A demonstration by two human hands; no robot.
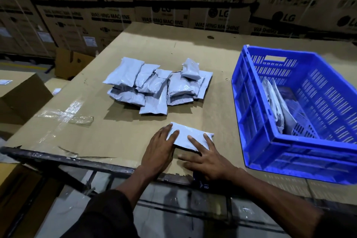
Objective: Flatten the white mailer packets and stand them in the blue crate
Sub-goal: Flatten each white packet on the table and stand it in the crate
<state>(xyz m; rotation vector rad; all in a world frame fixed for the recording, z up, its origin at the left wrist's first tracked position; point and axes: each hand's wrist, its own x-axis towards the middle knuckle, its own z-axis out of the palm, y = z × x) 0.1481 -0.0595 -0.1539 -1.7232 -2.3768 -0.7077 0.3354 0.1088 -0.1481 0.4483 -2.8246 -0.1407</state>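
**Both hands flat on one mailer packet near the front edge**

Your left hand and your right hand lie with straight, spread fingers on a single white mailer packet. Neither hand grips it; the fingers only press on its top. The packet lies flat on the cardboard-covered table, close to the front edge, where the cardboard is torn and a dark metal frame shows under it.

The pile of white mailer packets sits further back, near the middle of the table, well apart from your hands. Bare cardboard lies between the pile and the pressed packet, and also to the left, where a strip of clear tape is stuck.

The blue crate stands at your right, near the pressed packet but not touching it. Some packets already stand inside, leaning against its left wall.

Stacked washing machine cartons close the far side.
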